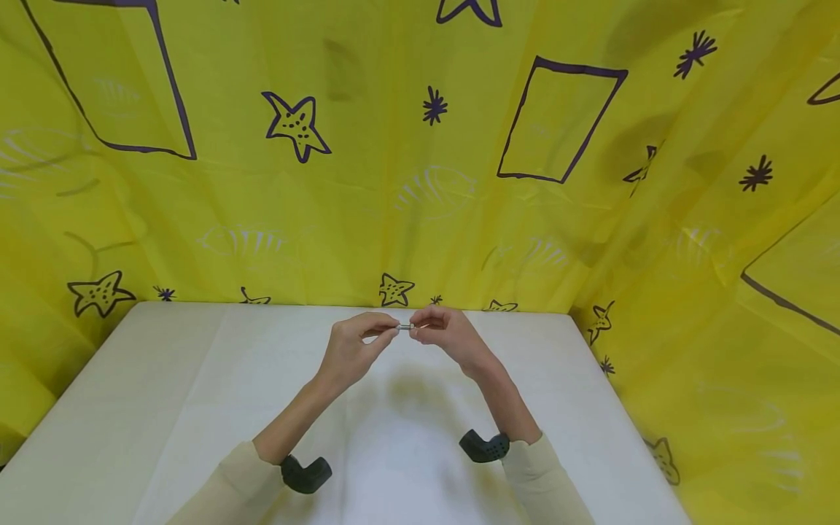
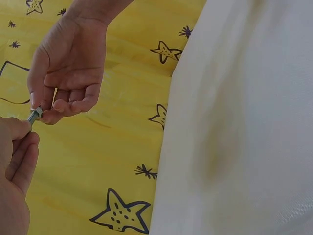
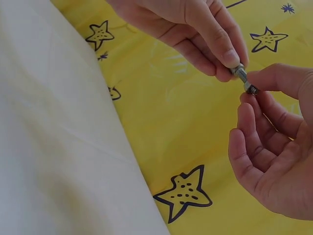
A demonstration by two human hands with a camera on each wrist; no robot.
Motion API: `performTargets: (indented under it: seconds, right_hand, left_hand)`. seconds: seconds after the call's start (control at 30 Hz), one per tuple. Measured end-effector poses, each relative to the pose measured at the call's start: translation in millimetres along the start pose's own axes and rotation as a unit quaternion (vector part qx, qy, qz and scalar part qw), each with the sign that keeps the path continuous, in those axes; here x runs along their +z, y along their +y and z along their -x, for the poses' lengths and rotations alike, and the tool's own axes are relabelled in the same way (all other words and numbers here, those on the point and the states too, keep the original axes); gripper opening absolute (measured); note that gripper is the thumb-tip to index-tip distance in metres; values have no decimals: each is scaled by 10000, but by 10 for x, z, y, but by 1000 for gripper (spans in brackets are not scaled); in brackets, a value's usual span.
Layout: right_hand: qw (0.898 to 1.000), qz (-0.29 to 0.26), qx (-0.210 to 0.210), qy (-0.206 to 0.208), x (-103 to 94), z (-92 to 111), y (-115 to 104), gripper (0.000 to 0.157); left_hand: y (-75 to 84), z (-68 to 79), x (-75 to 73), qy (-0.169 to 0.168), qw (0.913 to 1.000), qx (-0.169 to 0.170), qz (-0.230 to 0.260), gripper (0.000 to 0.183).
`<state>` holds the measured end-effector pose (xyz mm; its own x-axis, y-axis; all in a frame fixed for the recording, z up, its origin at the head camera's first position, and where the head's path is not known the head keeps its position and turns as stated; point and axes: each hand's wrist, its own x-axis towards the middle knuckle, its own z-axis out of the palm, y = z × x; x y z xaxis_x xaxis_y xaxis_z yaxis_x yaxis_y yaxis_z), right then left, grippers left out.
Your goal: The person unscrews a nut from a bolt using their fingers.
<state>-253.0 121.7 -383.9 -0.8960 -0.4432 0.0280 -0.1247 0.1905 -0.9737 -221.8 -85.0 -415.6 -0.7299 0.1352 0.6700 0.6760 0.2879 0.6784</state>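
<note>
A small silver metal bolt [image 3: 242, 75] with a visible thread is held above the white table, between the two hands. My left hand [image 1: 348, 354] pinches one end of it between thumb and fingertips. On the other end sits a nut [image 3: 251, 89], which the thumb and index finger of my right hand [image 1: 456, 341] pinch. The remaining fingers of the right hand curl loosely below, as the right wrist view shows. Fingertips partly cover both ends of the bolt, so how far the nut sits along the thread is hard to tell.
A white-covered table [image 1: 216, 379] lies beneath the hands. Behind it and to the right hangs a yellow curtain [image 1: 367, 240] printed with stars, fish and frames. Each wrist carries a dark curved device, one of them the left wrist device [image 1: 305, 475].
</note>
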Motion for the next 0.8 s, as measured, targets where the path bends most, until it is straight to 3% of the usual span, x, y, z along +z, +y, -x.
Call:
performTargets:
  seconds: [0.17,0.43,0.8]
  right_hand:
    - [10000,35,-38,-3,0,-6,5,20]
    - [9994,200,248,96,0,-26,13,23]
    - [10000,-23,-31,-27,-3,-13,7,17]
  left_hand:
    - [1,2,1,10,10000,8,6,16]
    - [13,-7,3,40,10000,81,10,15]
    - [50,-22,-17,41,10000,66,-37,17]
